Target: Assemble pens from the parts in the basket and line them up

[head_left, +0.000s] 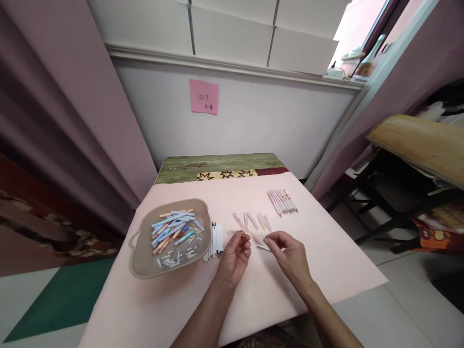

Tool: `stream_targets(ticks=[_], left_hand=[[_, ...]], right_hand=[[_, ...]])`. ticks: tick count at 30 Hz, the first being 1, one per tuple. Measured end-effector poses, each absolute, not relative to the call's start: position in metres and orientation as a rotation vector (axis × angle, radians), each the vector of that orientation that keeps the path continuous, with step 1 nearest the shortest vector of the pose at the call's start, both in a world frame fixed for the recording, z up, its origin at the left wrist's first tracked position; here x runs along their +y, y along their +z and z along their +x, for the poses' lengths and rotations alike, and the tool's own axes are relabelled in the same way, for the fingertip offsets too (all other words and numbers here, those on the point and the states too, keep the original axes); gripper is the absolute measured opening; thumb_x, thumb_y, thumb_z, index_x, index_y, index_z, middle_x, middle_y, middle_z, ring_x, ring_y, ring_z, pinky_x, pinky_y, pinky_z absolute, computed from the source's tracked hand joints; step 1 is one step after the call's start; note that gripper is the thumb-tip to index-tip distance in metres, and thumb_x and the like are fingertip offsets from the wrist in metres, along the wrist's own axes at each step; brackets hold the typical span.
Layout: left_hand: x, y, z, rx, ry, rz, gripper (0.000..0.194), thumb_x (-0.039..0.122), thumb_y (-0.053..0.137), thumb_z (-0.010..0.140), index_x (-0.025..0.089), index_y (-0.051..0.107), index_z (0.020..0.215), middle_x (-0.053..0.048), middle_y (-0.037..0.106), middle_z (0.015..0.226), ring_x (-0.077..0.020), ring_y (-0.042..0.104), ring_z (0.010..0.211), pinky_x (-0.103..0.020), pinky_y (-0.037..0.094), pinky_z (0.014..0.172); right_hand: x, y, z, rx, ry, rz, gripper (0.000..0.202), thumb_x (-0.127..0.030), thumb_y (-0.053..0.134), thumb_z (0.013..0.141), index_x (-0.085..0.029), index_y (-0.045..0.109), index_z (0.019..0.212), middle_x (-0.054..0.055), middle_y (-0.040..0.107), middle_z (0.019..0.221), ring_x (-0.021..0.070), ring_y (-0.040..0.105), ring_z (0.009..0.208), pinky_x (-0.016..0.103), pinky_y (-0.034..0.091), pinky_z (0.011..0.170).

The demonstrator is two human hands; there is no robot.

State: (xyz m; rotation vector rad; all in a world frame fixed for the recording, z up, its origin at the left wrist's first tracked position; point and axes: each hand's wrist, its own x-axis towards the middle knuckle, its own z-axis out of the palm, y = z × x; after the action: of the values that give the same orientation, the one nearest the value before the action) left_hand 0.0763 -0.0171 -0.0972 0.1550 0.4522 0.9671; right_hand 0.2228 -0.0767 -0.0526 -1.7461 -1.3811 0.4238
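My left hand (235, 256) is closed in a pinch around a small orange-brown pen part (242, 234), with a pale end showing at its left. Just to the right, my right hand (289, 253) has thumb and forefinger together. A pale, pinkish pen barrel (255, 237) meets its fingertips; I cannot tell if it is held or lies behind them. Under those fingers a thin white refill (264, 248) lies on the table. Beyond both hands are loose clear pen barrels (251, 221) and caps (264, 221). A row of white refills with dark tips (216, 240) lies left of my left hand.
A beige plastic basket (208, 217) at the left holds blue and orange pen barrels (173, 227) and small clear pieces (176, 258). Neatly lined-up pens (282, 202) lie at the back right. The pink-covered table (319, 270) ends near a wall with a pink note (204, 96).
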Motion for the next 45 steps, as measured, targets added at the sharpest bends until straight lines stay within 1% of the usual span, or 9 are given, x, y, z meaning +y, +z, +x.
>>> stream_targets(ticks=[6,11,17,22,27,30,36,40,45], left_hand=[[-0.014,-0.094,0.074,0.392,0.913,0.033,0.010,0.018,0.061,0.085,0.010,0.064,0.080,-0.005,0.064,0.075,-0.0046,0.054,0.057,-0.011,0.045,0.047],[-0.013,-0.092,0.070,0.355,0.903,-0.011,0.015,0.018,0.055,0.088,0.009,0.064,0.080,-0.004,0.062,0.070,-0.0043,0.053,0.054,-0.010,0.044,0.044],[-0.013,-0.095,0.071,0.320,0.886,0.016,0.014,0.020,0.058,0.087,0.008,0.064,0.081,-0.004,0.060,0.068,-0.0035,0.050,0.052,-0.010,0.040,0.042],[-0.017,-0.092,0.076,0.387,0.917,0.161,0.012,0.022,0.066,0.081,0.011,0.064,0.081,-0.002,0.061,0.069,-0.0035,0.049,0.050,-0.013,0.040,0.044],[-0.023,-0.088,0.080,0.529,0.955,0.305,0.017,0.024,0.073,0.074,0.013,0.063,0.082,0.000,0.061,0.068,-0.0054,0.055,0.056,-0.014,0.041,0.047],[-0.025,-0.087,0.082,0.550,0.947,0.464,0.019,0.029,0.071,0.076,0.014,0.060,0.082,0.001,0.061,0.065,-0.0052,0.053,0.051,-0.015,0.037,0.046],[-0.029,-0.091,0.088,0.646,0.947,0.895,0.022,0.035,0.065,0.079,0.015,0.057,0.079,0.000,0.063,0.061,-0.0080,0.051,0.047,-0.019,0.036,0.044],[-0.030,-0.093,0.089,0.653,0.943,0.934,0.020,0.035,0.065,0.080,0.016,0.057,0.078,0.001,0.061,0.059,-0.0085,0.050,0.046,-0.020,0.037,0.044],[-0.029,-0.093,0.089,0.645,0.937,0.904,0.019,0.033,0.065,0.079,0.015,0.059,0.077,0.001,0.059,0.057,-0.0082,0.049,0.046,-0.020,0.036,0.045]], right_hand=[[-0.092,-0.072,0.245,-1.711,0.213,-2.159,0.012,-0.032,0.062,0.080,-0.029,0.071,0.089,0.001,0.069,0.091,0.0192,0.062,0.079,0.027,0.039,0.062],[-0.097,-0.081,0.242,-1.807,0.075,-2.239,0.015,-0.026,0.053,0.087,-0.024,0.065,0.078,0.002,0.067,0.082,0.0201,0.059,0.075,0.028,0.036,0.063],[-0.104,-0.060,0.235,-1.650,0.178,-2.036,0.012,-0.029,0.050,0.089,-0.023,0.059,0.084,-0.002,0.065,0.071,0.0151,0.057,0.061,0.025,0.035,0.057],[-0.107,-0.038,0.219,-1.682,0.032,-1.711,0.010,-0.024,0.053,0.087,-0.022,0.062,0.082,-0.002,0.066,0.073,0.0138,0.059,0.068,0.024,0.038,0.066],[-0.103,-0.040,0.213,-1.708,0.023,-1.702,0.010,-0.021,0.054,0.086,-0.022,0.063,0.082,-0.001,0.067,0.073,0.0141,0.060,0.067,0.025,0.037,0.067],[-0.103,-0.042,0.215,-1.712,0.018,-1.730,0.012,-0.022,0.053,0.087,-0.022,0.065,0.083,-0.001,0.067,0.073,0.0144,0.060,0.067,0.025,0.038,0.067],[-0.102,-0.044,0.213,-1.597,0.261,-1.799,0.015,-0.028,0.053,0.086,-0.022,0.064,0.078,-0.001,0.067,0.067,0.0140,0.059,0.061,0.023,0.040,0.059],[-0.100,-0.050,0.207,-1.453,0.469,-1.790,0.022,-0.035,0.050,0.088,-0.022,0.062,0.075,-0.001,0.065,0.061,0.0130,0.057,0.053,0.021,0.040,0.050],[-0.100,-0.051,0.204,-1.401,0.523,-1.761,0.023,-0.037,0.049,0.089,-0.022,0.061,0.077,-0.001,0.065,0.062,0.0133,0.057,0.053,0.021,0.038,0.048]])
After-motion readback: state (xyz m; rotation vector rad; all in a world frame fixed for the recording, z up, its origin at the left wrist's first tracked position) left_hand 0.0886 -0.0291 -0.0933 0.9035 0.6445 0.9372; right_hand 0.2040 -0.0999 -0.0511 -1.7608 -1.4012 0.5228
